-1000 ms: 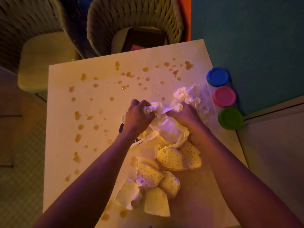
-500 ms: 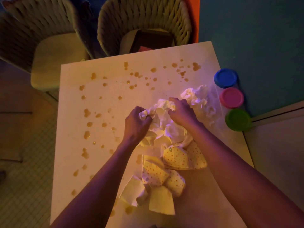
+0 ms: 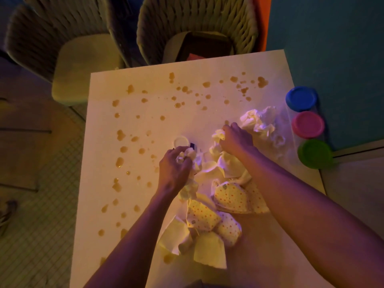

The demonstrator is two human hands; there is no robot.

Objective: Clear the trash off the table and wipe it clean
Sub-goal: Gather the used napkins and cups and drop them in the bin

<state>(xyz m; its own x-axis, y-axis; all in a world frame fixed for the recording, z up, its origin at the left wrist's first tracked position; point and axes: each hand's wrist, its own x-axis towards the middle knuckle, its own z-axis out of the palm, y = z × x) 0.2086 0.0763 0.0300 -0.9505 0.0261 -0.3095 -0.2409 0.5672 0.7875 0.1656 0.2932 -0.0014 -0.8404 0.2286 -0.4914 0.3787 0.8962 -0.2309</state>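
Observation:
A white square table carries many brown liquid spots. At its middle lies a heap of crumpled white tissue. My left hand grips a wad of tissue at the heap's left side. My right hand grips another wad of tissue at the top of the heap. A further crumpled tissue lies loose to the right. A yellow dotted cloth lies bunched below the hands. A small white ring-shaped lid and a dark object show beside my left hand.
Three tubs with blue, pink and green lids stand along the table's right edge by a teal wall. Two woven chairs stand behind the table; one holds a dark box. Tiled floor lies left.
My two hands have drawn apart, the left pulling its tissue wad down-left, the right staying at the heap's top. A white lid and dark object are now uncovered. The camera shifted left.

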